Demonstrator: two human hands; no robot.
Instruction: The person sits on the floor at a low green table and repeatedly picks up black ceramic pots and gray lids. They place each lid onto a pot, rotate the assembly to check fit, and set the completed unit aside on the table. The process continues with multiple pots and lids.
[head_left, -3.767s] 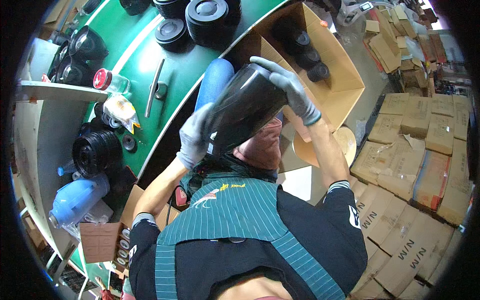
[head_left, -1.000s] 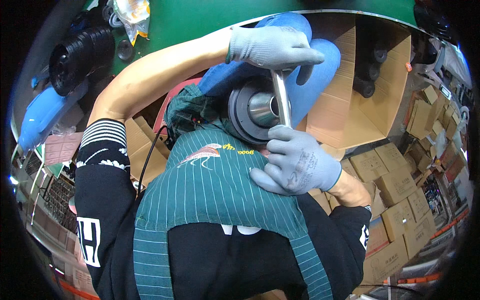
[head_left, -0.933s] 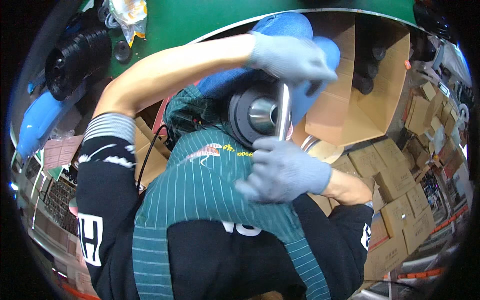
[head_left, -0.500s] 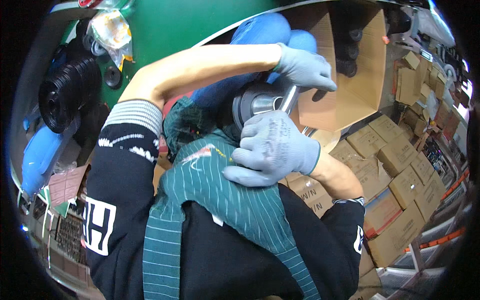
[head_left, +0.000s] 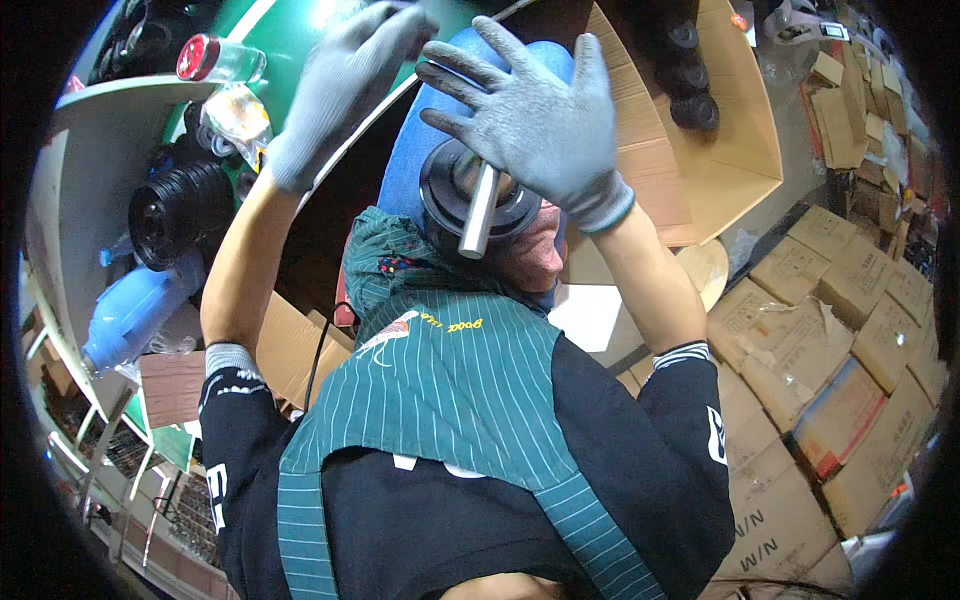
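Note:
Both my hands wear grey gloves with dark fingertips. My right hand is open, fingers spread, above the upper end of a shiny metal rod; whether it touches the rod is hidden. The rod slants across a black round part between my knees, and the hand covers part of both. Over at the left, my left hand is raised by the green tabletop. Its fingers are loosely bent, slightly blurred, and no held thing shows.
An open cardboard box with black round parts stands to the right. Stacked cartons lie beyond it. Black rings, a blue bundle, a plastic bag and a red-lidded jar are at the left.
My left hand has left the rod and swung far left to the green tabletop. My right hand has let go of the rod, moved up and spread its fingers. The rod's tilt has changed.

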